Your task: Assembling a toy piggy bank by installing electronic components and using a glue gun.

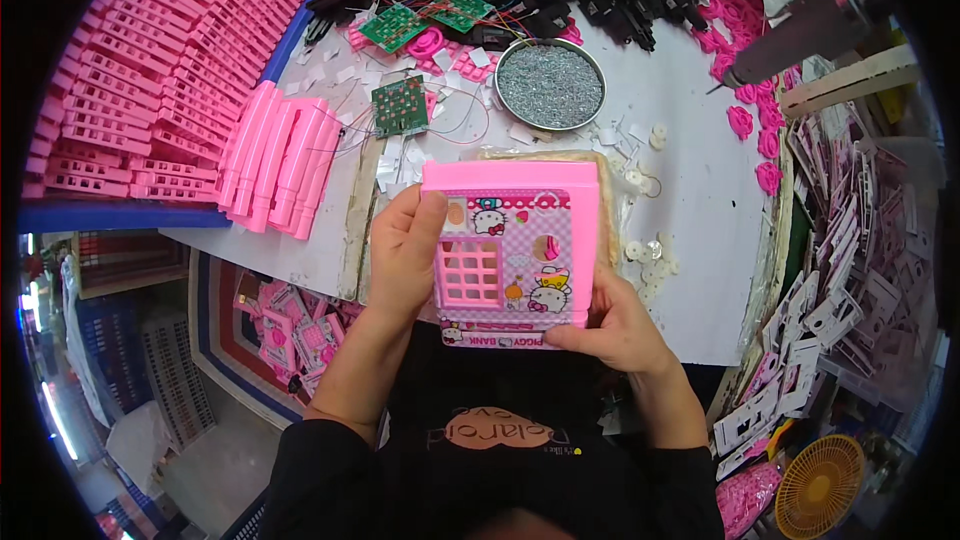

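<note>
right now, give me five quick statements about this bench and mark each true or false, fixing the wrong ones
1. The left hand and right hand both hold the pink case. True.
2. The pink case has no openings in its face. False: it has a grid of square openings.
3. The round dish beyond it holds small grey pieces. True.
4. Green circuit boards lie right of that dish. False: those boards lie to its left.
5. A round, slotted yellow object shows at lower right. True.

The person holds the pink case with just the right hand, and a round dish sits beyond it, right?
No: the head view shows the left hand holding the pink case too, with the right hand. The round dish does sit beyond it.
</note>
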The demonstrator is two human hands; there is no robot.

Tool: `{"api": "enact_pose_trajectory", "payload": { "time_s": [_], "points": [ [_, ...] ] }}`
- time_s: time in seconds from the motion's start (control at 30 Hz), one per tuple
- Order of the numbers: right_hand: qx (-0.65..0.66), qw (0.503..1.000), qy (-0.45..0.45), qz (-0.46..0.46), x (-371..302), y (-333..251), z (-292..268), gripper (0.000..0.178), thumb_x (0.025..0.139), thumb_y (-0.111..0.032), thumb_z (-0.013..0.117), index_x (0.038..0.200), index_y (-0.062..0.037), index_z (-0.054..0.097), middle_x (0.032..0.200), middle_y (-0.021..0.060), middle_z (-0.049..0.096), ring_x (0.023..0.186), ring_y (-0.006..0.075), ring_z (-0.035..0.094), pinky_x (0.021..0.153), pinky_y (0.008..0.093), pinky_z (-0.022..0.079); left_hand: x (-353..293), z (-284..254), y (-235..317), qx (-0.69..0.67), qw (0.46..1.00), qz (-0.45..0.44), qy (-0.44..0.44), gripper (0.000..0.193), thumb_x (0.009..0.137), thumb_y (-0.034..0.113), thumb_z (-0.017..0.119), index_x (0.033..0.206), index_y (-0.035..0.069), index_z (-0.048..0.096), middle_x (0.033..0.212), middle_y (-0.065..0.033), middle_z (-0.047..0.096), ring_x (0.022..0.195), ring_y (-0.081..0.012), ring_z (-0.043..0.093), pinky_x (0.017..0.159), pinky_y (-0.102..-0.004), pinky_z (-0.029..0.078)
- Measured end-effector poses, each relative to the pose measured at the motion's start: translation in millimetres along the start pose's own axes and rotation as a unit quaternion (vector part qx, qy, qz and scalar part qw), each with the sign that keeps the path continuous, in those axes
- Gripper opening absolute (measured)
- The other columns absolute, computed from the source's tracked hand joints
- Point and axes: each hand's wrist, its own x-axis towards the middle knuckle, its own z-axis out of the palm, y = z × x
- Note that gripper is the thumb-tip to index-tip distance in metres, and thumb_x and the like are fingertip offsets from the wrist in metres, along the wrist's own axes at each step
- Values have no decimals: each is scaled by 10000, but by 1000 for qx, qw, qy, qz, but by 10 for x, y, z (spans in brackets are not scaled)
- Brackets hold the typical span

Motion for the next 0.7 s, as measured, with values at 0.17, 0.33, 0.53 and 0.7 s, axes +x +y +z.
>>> {"api": "enact_pose_trajectory", "payload": {
  "time_s": [0.17, 0.33, 0.53, 0.7],
  "points": [
    [-6, 999, 31, -34, -12, 76, -77, 760, 843, 74, 726, 1491, 2, 335, 1302, 115, 621, 1137, 145, 632, 940, 291, 534, 43, 61, 64, -19, 1000, -19, 10, 338, 1087, 254, 467, 1150, -23, 651, 959, -37, 684, 842, -72, 611, 746, -251, 494],
    [-4, 997, 52, -61, 24, 77, -26, 744, 851, 58, 728, 1485, 0, 343, 1305, 117, 619, 1158, 154, 624, 949, 301, 534, -331, 161, -12, 167, 985, 45, 9, 353, 1090, 224, 420, 1081, -38, 656, 845, -37, 666, 757, -72, 570, 672, -260, 465],
    [-2, 995, 72, -62, 12, 22, 2, 732, 816, 12, 780, 1440, 2, 398, 1293, 127, 629, 1172, 200, 630, 1002, 362, 513, -224, 159, -86, 222, 965, 133, 41, 340, 1069, 221, 471, 952, -32, 665, 662, -48, 596, 627, -83, 523, 576, -289, 433],
    [-318, 936, 105, -105, 162, -291, -577, 350, 860, -59, 727, 1192, 3, 634, 1209, 96, 676, 1054, 179, 662, 915, 335, 534, 235, 18, 88, 345, 901, 223, -139, 212, 954, 206, 647, 1036, 19, 702, 839, -116, 679, 756, -264, 651, 712, -343, 505]
  ]
}}
